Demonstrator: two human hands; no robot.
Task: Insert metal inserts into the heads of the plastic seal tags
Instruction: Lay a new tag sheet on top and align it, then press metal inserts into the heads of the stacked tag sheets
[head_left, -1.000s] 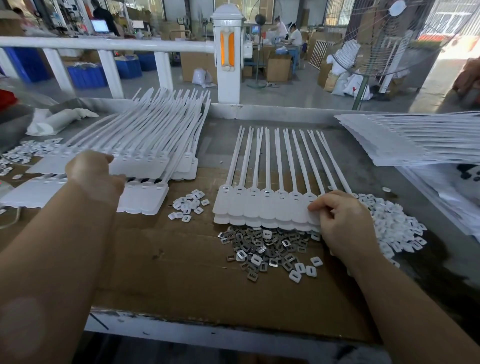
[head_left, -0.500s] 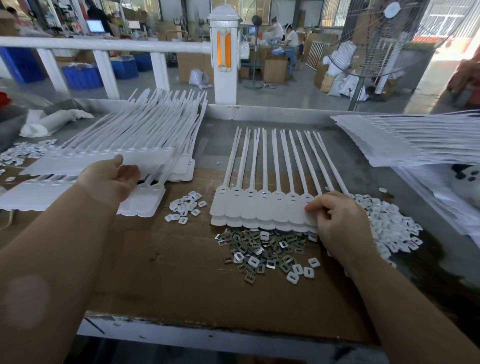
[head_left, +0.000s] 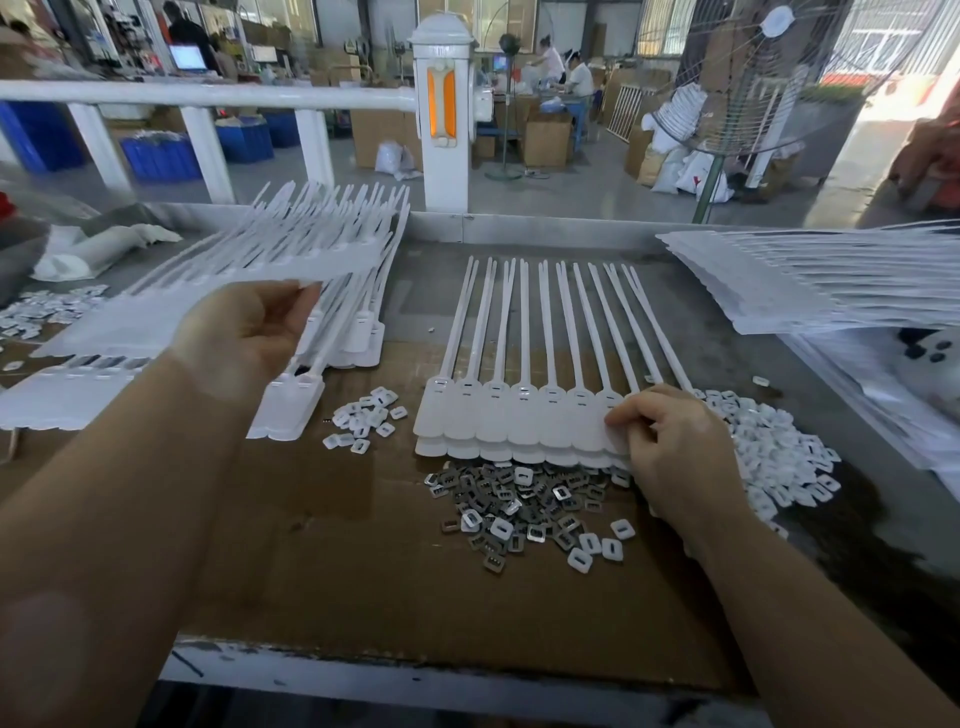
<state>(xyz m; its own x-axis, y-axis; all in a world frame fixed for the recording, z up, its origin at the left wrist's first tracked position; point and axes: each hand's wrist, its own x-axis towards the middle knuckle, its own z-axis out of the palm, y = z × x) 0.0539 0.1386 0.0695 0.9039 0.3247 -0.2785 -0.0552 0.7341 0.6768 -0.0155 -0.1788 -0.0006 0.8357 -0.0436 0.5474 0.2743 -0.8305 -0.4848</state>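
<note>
Seal tags (head_left: 519, 415) lie pinned under the curled right hand (head_left: 675, 447); left hand (head_left: 249, 338), raised, pinches a blurred tag strip (head_left: 234, 291).

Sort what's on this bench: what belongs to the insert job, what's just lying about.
In the job:
seal tag strip under the right hand
metal inserts
tag strip lifted by the left hand

Lying about:
white cloth
standing fan

Left hand (head_left: 244, 338), right hand (head_left: 675, 447) were bare; forearms uncovered, no gloves, rings, or sleeves seen.
</note>
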